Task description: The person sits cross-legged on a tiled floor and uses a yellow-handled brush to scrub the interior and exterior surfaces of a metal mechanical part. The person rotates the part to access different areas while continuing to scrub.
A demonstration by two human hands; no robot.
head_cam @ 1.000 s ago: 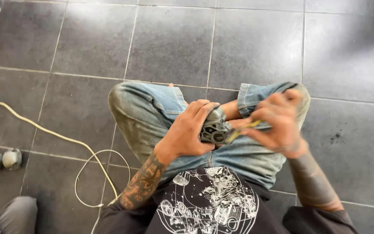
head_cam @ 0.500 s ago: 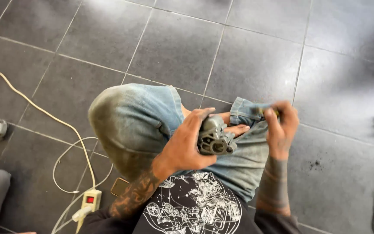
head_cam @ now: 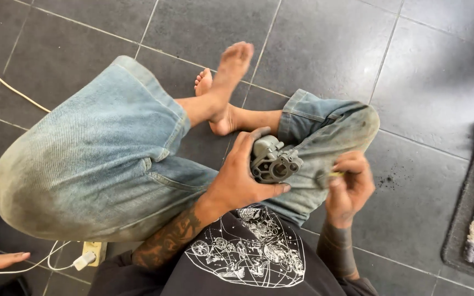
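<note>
Your left hand grips the grey metal part; your right hand pinches a small yellow-tipped tool, mostly hidden by fingers.

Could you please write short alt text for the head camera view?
A person seated cross-legged on dark floor tiles grips a grey metal part in the left hand; the right hand pinches a small yellowish tool beside it.

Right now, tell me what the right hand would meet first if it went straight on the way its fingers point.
The right hand points left, so it would probably first meet the grey metal part gripped by the left hand; depth is unclear.
</note>
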